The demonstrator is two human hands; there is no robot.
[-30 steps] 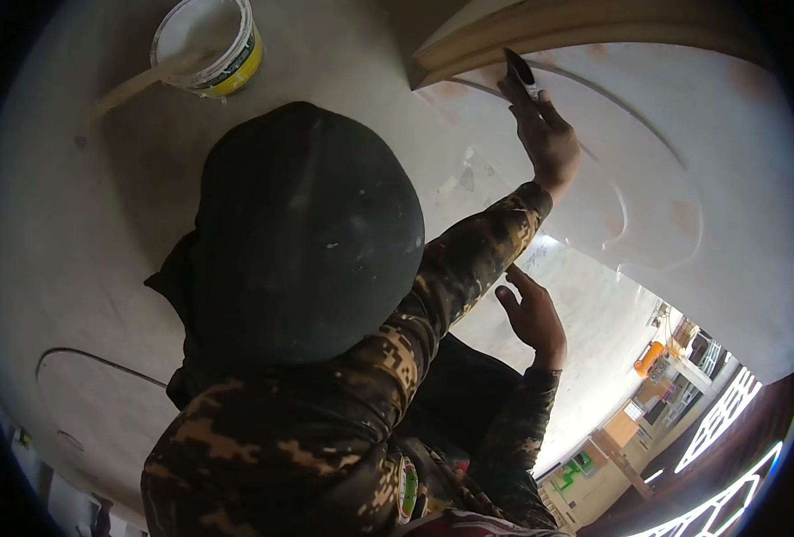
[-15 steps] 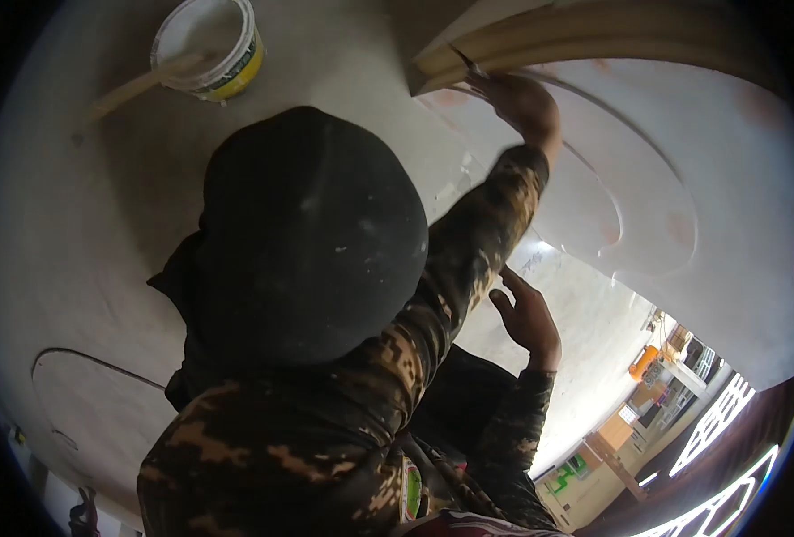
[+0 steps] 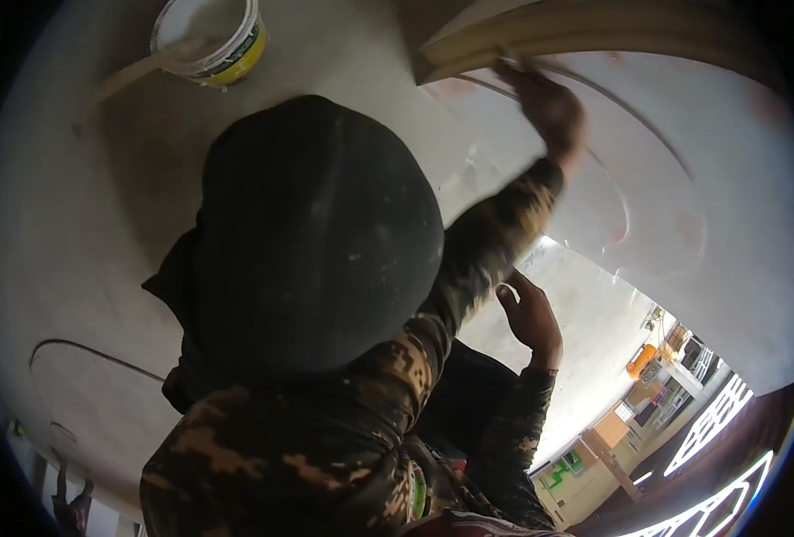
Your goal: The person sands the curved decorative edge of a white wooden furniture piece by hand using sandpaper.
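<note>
Left hand (image 3: 551, 107) grips a scraper (image 3: 508, 59) (blurred) against the moulding (image 3: 594, 31); below it, right hand (image 3: 533, 320) spreads open by the wall (image 3: 594, 304).

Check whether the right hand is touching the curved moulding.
Cannot tell: the head view shows the right hand motion-blurred at the curved moulding, contact unclear.

Two hands (image 3: 554, 107) (image 3: 531, 318), one white tub (image 3: 236, 45), one stick (image 3: 137, 76) in it, one curved moulding (image 3: 594, 36), one hooded head (image 3: 316, 233).
</note>
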